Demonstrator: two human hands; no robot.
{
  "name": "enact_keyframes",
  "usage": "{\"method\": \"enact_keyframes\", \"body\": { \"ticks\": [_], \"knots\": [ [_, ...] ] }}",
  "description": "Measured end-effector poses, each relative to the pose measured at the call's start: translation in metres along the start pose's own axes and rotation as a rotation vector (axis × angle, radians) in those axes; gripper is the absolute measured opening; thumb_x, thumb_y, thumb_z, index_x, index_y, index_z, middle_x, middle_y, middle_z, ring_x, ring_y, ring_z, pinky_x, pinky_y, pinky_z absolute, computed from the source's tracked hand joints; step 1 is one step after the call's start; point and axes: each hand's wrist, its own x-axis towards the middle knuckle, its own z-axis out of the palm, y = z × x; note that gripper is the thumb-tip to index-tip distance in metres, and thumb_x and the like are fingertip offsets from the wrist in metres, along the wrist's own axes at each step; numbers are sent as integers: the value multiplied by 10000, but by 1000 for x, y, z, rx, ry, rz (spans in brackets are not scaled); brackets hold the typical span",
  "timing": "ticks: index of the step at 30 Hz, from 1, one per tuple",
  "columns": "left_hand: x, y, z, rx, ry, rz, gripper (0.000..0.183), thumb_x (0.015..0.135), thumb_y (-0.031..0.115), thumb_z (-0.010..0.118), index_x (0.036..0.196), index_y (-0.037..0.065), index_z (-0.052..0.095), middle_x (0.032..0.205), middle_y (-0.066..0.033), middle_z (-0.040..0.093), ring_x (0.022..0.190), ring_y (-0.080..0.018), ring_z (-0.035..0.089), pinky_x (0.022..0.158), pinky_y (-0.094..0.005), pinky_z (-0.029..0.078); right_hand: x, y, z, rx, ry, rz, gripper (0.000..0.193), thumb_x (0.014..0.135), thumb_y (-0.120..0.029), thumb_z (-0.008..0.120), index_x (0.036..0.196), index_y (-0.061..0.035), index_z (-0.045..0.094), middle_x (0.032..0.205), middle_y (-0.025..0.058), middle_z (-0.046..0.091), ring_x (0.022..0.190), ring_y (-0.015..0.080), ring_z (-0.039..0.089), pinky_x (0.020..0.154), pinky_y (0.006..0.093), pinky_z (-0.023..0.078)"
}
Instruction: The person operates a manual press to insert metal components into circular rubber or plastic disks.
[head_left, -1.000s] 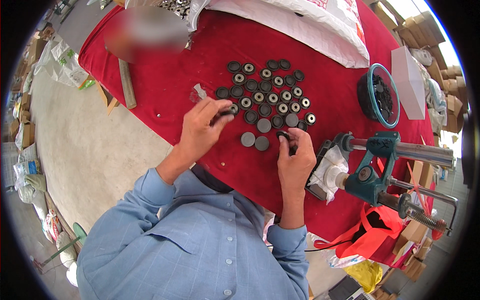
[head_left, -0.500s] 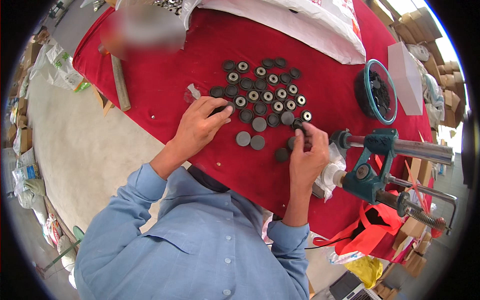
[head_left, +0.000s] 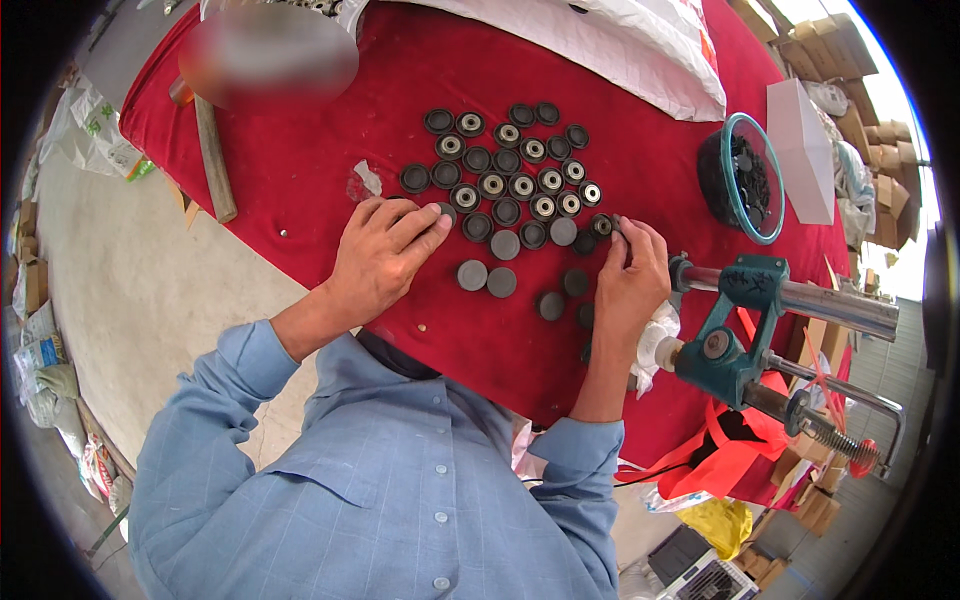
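Note:
Round black caps [head_left: 505, 245] lie grouped on a red cloth, some flat side up, others hollow side up. Several of the hollow ones hold a silver ring-shaped bearing [head_left: 521, 186]. At the group's near-left edge my left hand [head_left: 380, 255] is closed, its curled fingertips on a dark cap [head_left: 447, 213] that they partly hide. On the right side, my right hand [head_left: 636, 275] pinches at the outer edge of a black cap with a bearing in it [head_left: 602, 226]. More dark caps [head_left: 550, 306] lie left of my right wrist.
A green hand press [head_left: 745, 320] with steel bars stands close by my right forearm. Behind it is a blue-rimmed bowl [head_left: 779, 215] of black parts, beside a white box [head_left: 803, 150]. A white sack [head_left: 620, 60] lies at the far edge, a wooden-handled tool [head_left: 213, 160] at far left.
My right hand has moved up and to the right, from a bare black cap to the edge of one with a bearing. The left hand stays at its cap. The view has shifted slightly.

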Motion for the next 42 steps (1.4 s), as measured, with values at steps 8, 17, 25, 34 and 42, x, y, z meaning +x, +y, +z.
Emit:
{"method": "enact_keyframes", "body": {
  "ticks": [8, 17, 25, 34, 42],
  "knots": [
    [-1, 0, 3, -67, 23, -39, 416, 836, 34, 742, 1251, 50, 751, 1272, -72, 667, 1126, -266, 634, 941, -458, 510, -8, 3, 10, -85, -96, -20, 219, 963, -1, 682, 1163, -16, 769, 1193, 179, 733, 1014, 372, 750, 875, 436, 621],
    [1, -1, 1, -88, 83, -84, 371, 863, 55, 754, 1234, 48, 743, 1240, -80, 660, 1116, -270, 633, 936, -442, 507, -28, -2, 4, -227, -156, -158, 476, 844, 114, 617, 1302, 16, 701, 1352, 192, 669, 1195, 383, 691, 977, 441, 589],
    [-6, -10, -3, -43, 139, -364, 320, 873, 80, 801, 1184, 39, 737, 1145, -107, 646, 1006, -310, 627, 871, -414, 517, -20, -5, -2, -191, -98, -67, 300, 994, -89, 670, 1290, -35, 679, 1244, 168, 682, 1063, 388, 710, 887, 470, 596],
    [-1, -19, -22, -310, 53, -625, 348, 782, 119, 905, 1075, 25, 742, 1032, -95, 621, 767, -251, 623, 676, -384, 526, -24, -18, 1, -236, -187, 178, 281, 911, -258, 822, 1041, -67, 662, 1008, 101, 699, 906, 346, 709, 739, 472, 564],
    [30, -11, -21, -596, 142, -590, 263, 817, 42, 864, 1057, 42, 757, 858, -73, 646, 695, -215, 610, 645, -348, 507, -22, -16, 8, -24, -184, 333, 273, 902, -166, 800, 1078, -34, 637, 985, 131, 690, 845, 321, 708, 761, 463, 564]
  ]
}}
